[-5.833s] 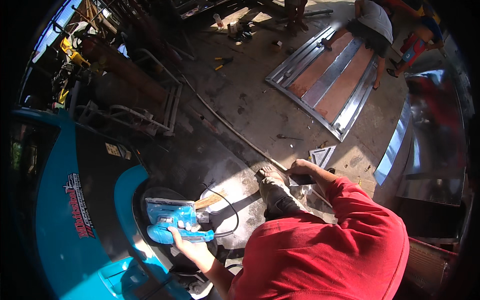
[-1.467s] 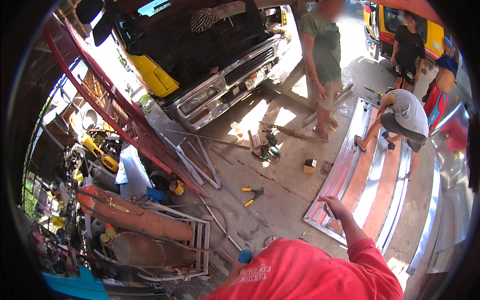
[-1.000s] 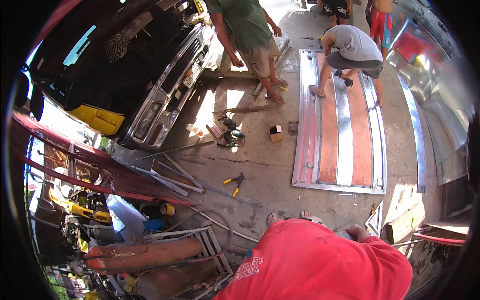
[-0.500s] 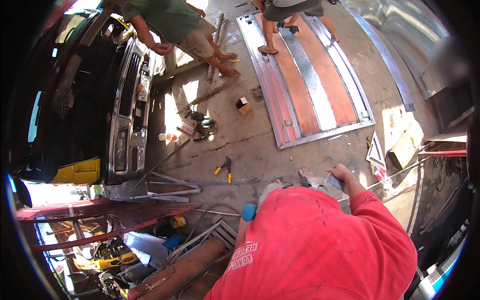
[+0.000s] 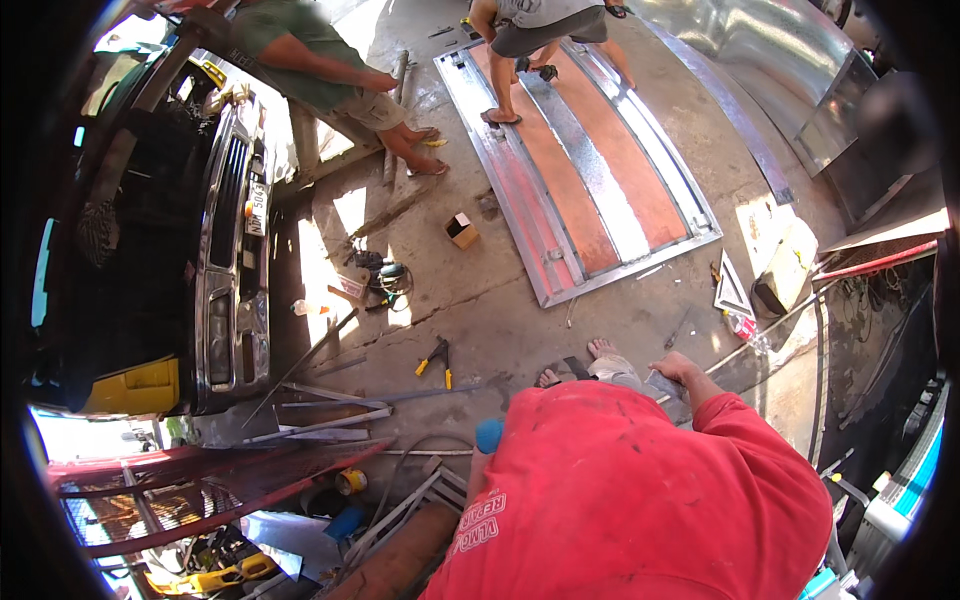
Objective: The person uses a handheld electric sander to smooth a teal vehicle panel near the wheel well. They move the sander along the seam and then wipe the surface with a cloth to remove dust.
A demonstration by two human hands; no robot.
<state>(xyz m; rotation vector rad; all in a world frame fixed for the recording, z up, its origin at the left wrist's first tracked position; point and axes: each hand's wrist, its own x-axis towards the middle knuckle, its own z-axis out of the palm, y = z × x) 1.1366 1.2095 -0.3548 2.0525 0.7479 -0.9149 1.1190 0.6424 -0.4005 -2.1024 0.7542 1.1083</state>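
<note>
My left forearm shows only as a sliver of skin beside my red shirt, and the left hand (image 5: 478,466) is mostly hidden. A round blue object (image 5: 489,436) sits right at it; whether the fingers grip it I cannot see. On the other side, my right hand (image 5: 680,368) is closed on the edge of a flat grey piece (image 5: 661,386), close to my knee. Beyond my feet (image 5: 600,348) lies a large metal-framed panel (image 5: 627,274) with reddish-brown strips. Yellow-handled pliers or snips (image 5: 436,362) rest on the floor ahead and to the left.
A person in grey (image 5: 550,35) bends over the panel; another in green (image 5: 310,60) stands beside the truck (image 5: 232,260). An open carton (image 5: 462,231), a corded power tool (image 5: 388,280), a white triangular frame (image 5: 733,285) and metal bars (image 5: 345,425) lie about the floor.
The whole view has shifted, so the panel and floor objects appear farther left. The person in green has changed arm position. My right hand keeps its hold on the grey piece.
</note>
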